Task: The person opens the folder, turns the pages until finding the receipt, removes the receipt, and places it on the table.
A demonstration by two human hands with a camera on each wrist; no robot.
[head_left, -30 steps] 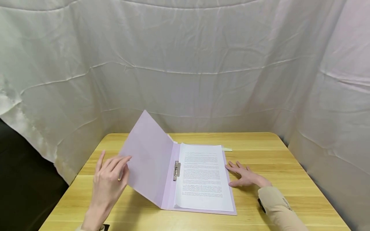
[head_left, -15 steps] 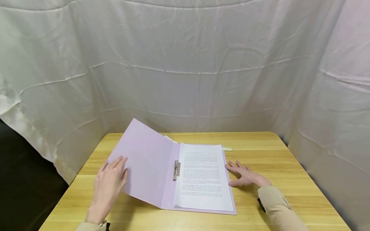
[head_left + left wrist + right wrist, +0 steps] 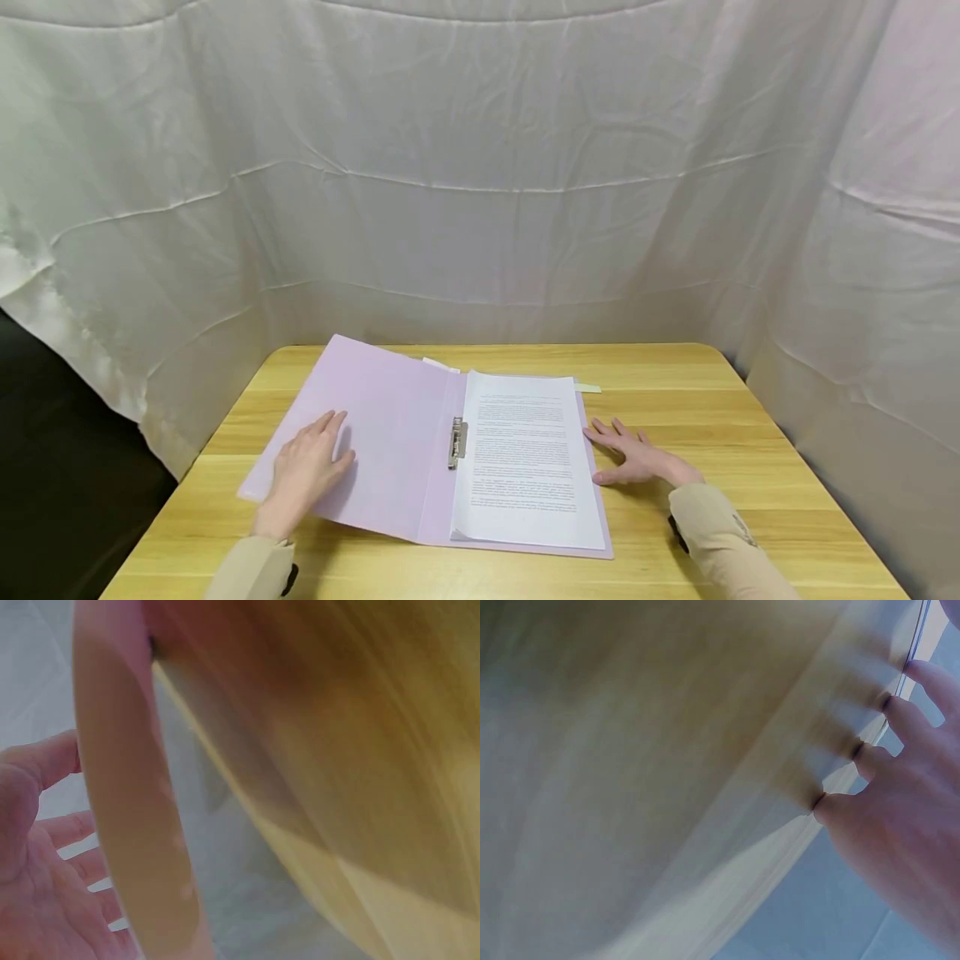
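Note:
A light purple file folder [image 3: 390,442] lies spread on the wooden table, its left cover tilted up slightly at the outer side. My left hand [image 3: 309,458] is over that cover, fingers extended and spread; in the left wrist view its palm [image 3: 52,900] faces the cover's inner side. A metal clip [image 3: 457,443] sits along the spine. Printed sheets [image 3: 525,458] rest on the right cover. Beside the folder's right edge, my right hand [image 3: 633,458] rests with spread fingers, fingertips at that edge. The right wrist view shows its fingertips [image 3: 829,804] touching the tabletop.
A pale green tab [image 3: 588,388] sticks out past the sheets' upper right corner. A white strip [image 3: 441,365] shows behind the left cover's top edge. Grey cloth [image 3: 510,183] hangs behind and around the table [image 3: 750,500]; black material [image 3: 67,467] is at the left.
The folder's left cover has swung down to the left, from steeply raised to nearly flat. My left hand has gone from its outer edge to over its inner face. The right hand stays put.

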